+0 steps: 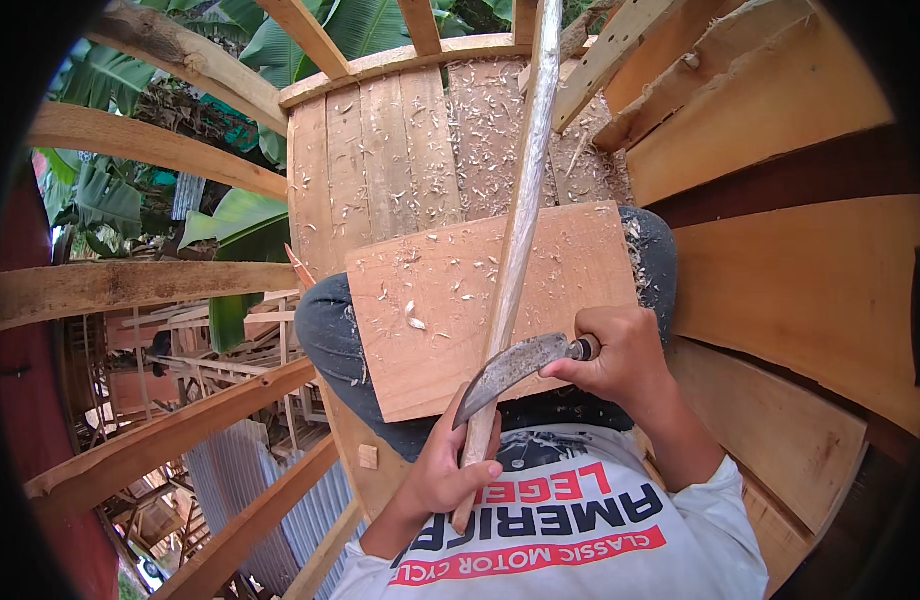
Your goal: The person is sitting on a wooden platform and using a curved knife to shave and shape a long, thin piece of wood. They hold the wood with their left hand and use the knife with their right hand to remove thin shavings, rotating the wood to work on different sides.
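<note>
A long pale wooden pole (520,220) slants from my lap up past the far railing, its surface whittled bare. Around its near end closes my left hand (452,465), low against my shirt. My right hand (620,355) grips the short wooden handle of a curved sickle-like knife (510,372). The dark, worn blade lies across the pole just above my left hand, its tip pointing toward the lower left. Under the pole, a flat wooden board (480,290) rests on my crossed legs, with thin shavings on it.
Curled shavings (480,130) are strewn over the plank floor (365,160). Wooden rails (150,280) stand along the left, with banana leaves and corrugated sheets (230,480) beyond. Wide planks (800,290) wall the right side close to my right arm.
</note>
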The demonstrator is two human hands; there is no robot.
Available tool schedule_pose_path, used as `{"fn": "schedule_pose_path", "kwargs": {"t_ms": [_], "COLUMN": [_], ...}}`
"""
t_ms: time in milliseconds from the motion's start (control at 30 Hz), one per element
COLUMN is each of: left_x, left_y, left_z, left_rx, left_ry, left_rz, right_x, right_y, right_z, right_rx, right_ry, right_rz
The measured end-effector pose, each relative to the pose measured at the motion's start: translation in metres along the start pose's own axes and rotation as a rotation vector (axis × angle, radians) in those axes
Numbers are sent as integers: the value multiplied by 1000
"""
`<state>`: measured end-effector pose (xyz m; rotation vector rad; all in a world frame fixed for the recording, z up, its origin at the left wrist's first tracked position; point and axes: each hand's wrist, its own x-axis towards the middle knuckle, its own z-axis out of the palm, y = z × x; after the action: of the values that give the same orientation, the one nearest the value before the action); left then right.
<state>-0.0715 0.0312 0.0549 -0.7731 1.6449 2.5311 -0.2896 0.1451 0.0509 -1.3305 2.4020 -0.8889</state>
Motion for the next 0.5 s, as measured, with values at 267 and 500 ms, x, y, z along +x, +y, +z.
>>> {"fn": "schedule_pose_path", "kwargs": {"t_ms": [267, 500], "left_x": [-2, -5], "left_y": [23, 26], "left_z": [6, 8], "left_rx": [436, 440], "left_ry": [166, 95], "left_rz": [62, -65], "right_x": [18, 37], "right_y": [16, 50], "right_z": [-4, -7], "right_rx": [-171, -59], "right_ry": [144, 325], "right_rz": [-88, 147]}}
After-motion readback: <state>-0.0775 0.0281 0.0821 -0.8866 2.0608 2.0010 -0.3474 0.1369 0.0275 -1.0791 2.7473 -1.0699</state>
